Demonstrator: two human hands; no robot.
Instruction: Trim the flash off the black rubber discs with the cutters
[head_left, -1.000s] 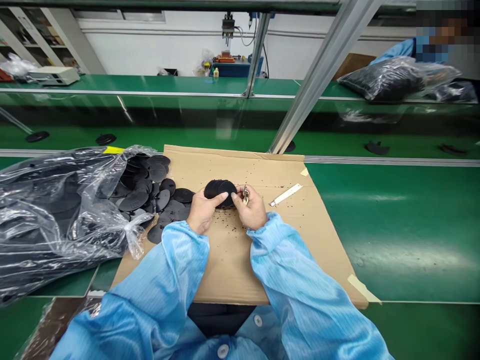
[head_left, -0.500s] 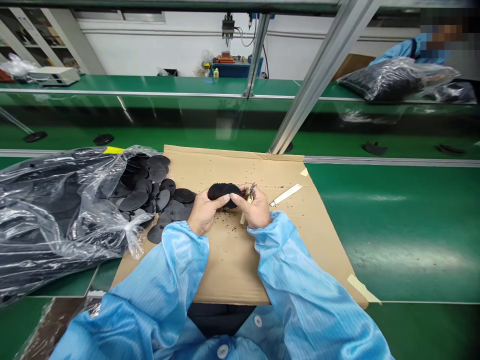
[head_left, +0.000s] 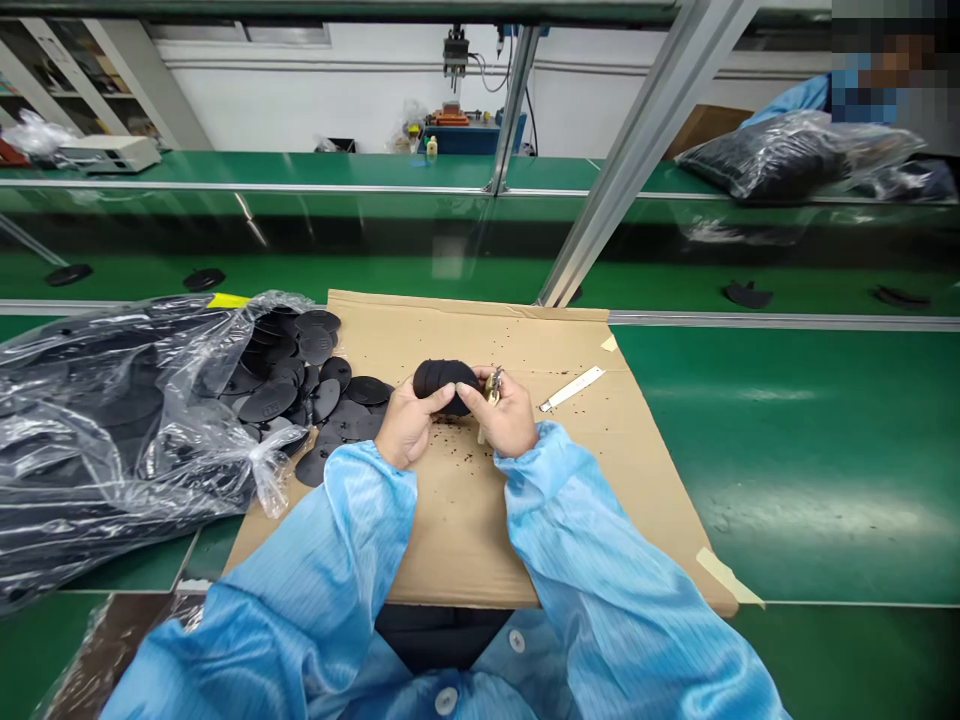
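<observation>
Fine black crumbs (head_left: 454,428) on the tan cardboard sheet (head_left: 465,545), at six o'clock, suggest some work done; just past them, left hand (head_left: 405,426) and right hand (head_left: 513,418) firmly pinch a fanned stack of thin, round, matte-black discs (head_left: 444,378), the right also curled round a small pale-handled metal tool (head_left: 493,387). At nine o'clock, many smooth black plastic discs (head_left: 268,401) look unhandled, spilling from a crinkled, clear plastic bag (head_left: 202,425).
</observation>
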